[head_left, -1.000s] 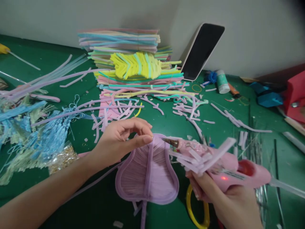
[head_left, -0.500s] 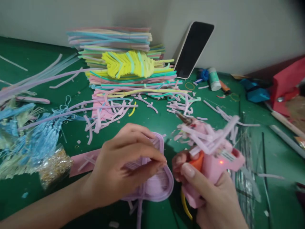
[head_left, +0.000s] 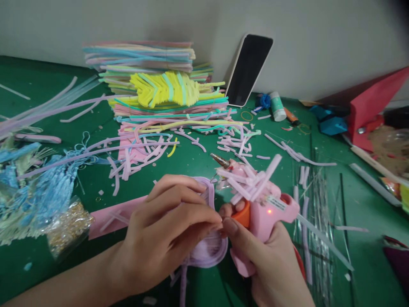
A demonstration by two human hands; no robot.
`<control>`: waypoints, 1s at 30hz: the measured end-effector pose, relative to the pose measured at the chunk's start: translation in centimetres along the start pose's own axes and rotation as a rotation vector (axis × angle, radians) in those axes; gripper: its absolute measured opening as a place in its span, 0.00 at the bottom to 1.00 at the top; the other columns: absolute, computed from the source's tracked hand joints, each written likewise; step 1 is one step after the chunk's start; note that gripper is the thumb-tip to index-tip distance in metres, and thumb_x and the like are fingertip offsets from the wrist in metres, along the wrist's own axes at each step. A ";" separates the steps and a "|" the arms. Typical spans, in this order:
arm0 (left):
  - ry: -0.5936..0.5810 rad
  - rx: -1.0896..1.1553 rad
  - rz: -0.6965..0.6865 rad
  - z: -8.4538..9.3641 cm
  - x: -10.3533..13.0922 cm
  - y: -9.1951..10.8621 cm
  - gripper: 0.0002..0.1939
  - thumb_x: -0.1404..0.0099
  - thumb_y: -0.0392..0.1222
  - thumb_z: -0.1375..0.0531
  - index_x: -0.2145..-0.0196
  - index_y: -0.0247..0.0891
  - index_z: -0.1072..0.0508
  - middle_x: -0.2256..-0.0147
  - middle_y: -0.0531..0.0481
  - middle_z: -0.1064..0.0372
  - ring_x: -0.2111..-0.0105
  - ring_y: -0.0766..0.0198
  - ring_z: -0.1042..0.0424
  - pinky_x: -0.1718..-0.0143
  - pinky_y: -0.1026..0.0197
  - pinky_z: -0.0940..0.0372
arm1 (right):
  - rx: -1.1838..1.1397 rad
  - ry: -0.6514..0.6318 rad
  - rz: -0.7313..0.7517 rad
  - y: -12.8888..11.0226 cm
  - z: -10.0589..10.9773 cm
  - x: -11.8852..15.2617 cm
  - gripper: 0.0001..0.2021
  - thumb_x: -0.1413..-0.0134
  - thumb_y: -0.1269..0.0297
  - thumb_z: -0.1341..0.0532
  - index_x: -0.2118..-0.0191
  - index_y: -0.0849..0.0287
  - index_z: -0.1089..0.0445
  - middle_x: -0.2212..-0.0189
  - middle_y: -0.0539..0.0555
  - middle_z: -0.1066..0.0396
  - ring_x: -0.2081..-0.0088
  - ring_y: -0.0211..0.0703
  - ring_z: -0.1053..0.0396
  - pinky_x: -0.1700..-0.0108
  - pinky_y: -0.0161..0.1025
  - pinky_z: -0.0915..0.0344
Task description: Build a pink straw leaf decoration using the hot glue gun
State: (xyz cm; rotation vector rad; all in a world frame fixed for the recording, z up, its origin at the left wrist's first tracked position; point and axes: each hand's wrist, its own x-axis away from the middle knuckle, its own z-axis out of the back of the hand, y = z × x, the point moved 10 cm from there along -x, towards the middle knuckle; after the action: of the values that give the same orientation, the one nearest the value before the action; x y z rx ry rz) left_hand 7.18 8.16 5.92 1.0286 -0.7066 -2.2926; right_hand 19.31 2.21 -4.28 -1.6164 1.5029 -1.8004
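At the far left of the green bench (head_left: 198, 164) lie blue and pale green tassels (head_left: 47, 192), too tangled to count. Beside them is one clear bag (head_left: 68, 226) with many gold-coloured pieces, then one pink strip (head_left: 113, 211). Farther back are stacked pastel pipe cleaners (head_left: 137, 57), too many for counting, with one yellow chenille piece (head_left: 169, 88) on top, which has mint stripes. In front, the left hand (head_left: 169, 230) has a narrow grip, thumb and forefinger tips together; I cannot tell whether something small is between them. Under and beside this hand is one lilac panel (head_left: 209, 253) with a raised rim, partly covered. Behind stands one leaning phone (head_left: 251, 70). The right hand (head_left: 271, 264) holds one pink glue gun (head_left: 263, 221) by its handle, fingertips close to those of the left. Several lilac offcuts (head_left: 249, 183) lie over the gun; one red light glows. Behind is one white-and-green bottle (head_left: 277, 106).
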 end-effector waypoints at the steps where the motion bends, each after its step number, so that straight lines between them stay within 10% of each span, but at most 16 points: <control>1: 0.003 0.023 0.006 -0.1 0.0 -0.1 0.03 0.36 0.35 0.38 0.64 0.41 0.26 0.70 0.50 0.26 0.60 0.60 0.27 0.59 0.58 0.30 | -0.015 -0.012 -0.010 0.0 -0.2 0.0 0.11 0.60 0.58 0.29 0.78 0.58 0.27 0.80 0.49 0.35 0.76 0.35 0.41 0.74 0.32 0.39; 30: -0.025 -0.287 -0.225 -0.5 1.5 2.1 0.08 0.39 0.34 0.39 0.60 0.37 0.25 0.67 0.45 0.24 0.60 0.54 0.25 0.60 0.53 0.27 | 0.193 0.179 0.085 0.4 2.2 0.5 0.15 0.62 0.51 0.29 0.81 0.57 0.29 0.86 0.51 0.35 0.78 0.44 0.33 0.82 0.36 0.38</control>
State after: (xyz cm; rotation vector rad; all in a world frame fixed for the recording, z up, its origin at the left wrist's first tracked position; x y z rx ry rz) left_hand 7.25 5.56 6.17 0.9850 -0.2682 -2.5092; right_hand 20.90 0.59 -4.76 -1.3123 1.3968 -2.0174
